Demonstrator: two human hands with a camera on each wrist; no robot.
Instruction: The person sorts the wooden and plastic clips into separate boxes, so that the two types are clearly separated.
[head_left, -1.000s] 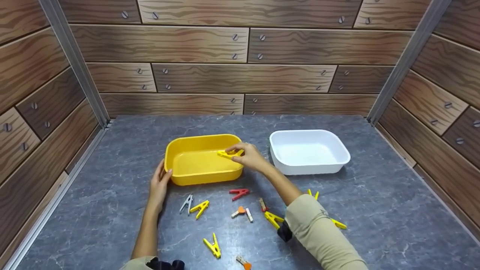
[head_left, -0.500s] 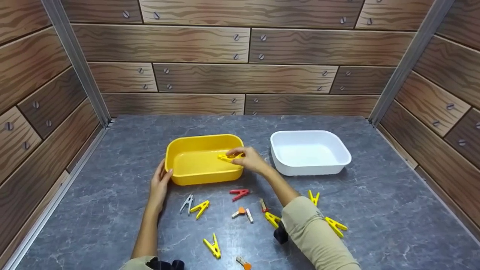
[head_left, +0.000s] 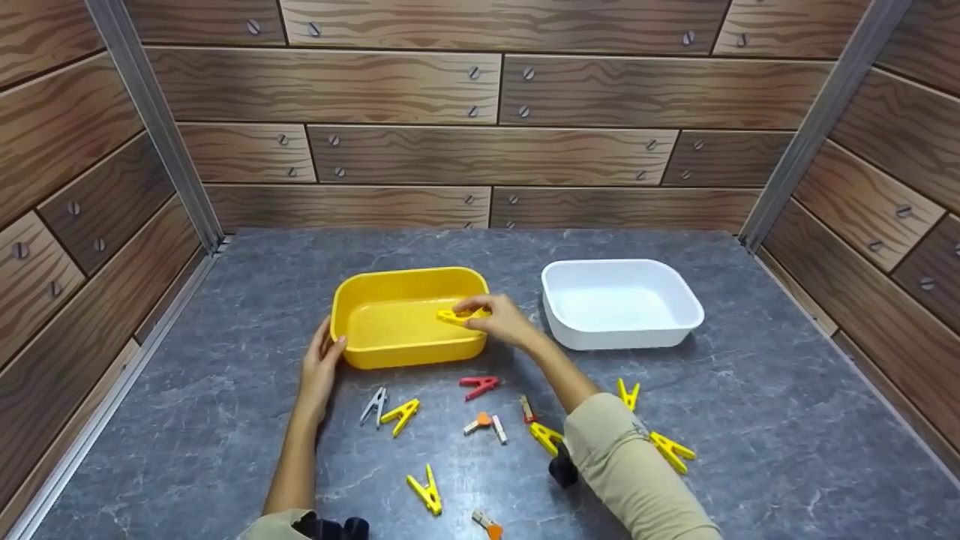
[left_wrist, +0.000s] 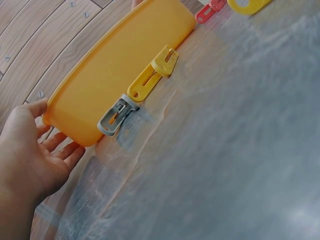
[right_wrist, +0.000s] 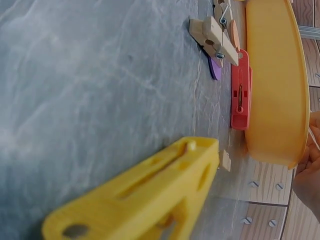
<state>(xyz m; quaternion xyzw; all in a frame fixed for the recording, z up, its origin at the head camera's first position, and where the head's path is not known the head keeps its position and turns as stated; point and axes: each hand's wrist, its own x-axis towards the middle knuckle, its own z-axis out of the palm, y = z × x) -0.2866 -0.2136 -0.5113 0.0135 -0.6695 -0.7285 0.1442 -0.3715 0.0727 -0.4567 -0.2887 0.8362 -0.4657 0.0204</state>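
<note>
In the head view my right hand pinches a yellow clothespin between thumb and fingers, over the right side of a yellow basin. My left hand rests against the basin's near left corner. In the left wrist view, the thumb of my left hand touches the basin's rim and the spread fingers lie lower along its side. A grey clothespin and a yellow clothespin lie before the basin, with a red clothespin to their right. The right wrist view partly hides my right hand behind the basin.
A white basin stands to the right. Nearer lie several more yellow clothespins, one in front and one at the right. Small wooden clothespins are scattered in the middle. Wood-patterned walls enclose the table.
Since a second ago my right hand has shifted slightly down with its clothespin, and the right sleeve has moved a little left, showing more of the yellow clothespins beside it. My left hand stays put.
</note>
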